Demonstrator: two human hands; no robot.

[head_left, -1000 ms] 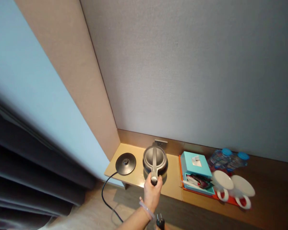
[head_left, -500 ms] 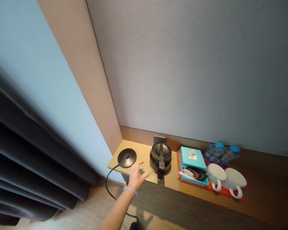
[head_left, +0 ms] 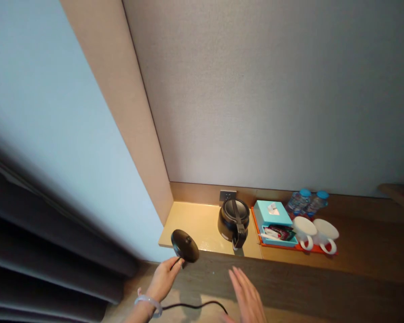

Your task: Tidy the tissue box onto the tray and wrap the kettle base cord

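— Kettle base [head_left: 185, 245], where is it?
— Lifted off the tabletop [head_left: 202, 222] edge, pinched in the left hand [head_left: 164, 279] fingers; the right hand [head_left: 247, 298] hovers spread, holding nothing, near the cord [head_left: 191, 307].

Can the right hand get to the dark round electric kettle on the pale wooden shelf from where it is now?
Probably yes. The right hand is open and holds nothing, and the pale wooden shelf shows nothing between it and the dark round electric kettle, whose handle faces the person.

Beside the one kettle [head_left: 234, 219]: one kettle base [head_left: 185, 245], one tissue box [head_left: 272, 212], two white cups [head_left: 305, 230], two water bottles [head_left: 299, 201], and one wall socket [head_left: 227, 195].
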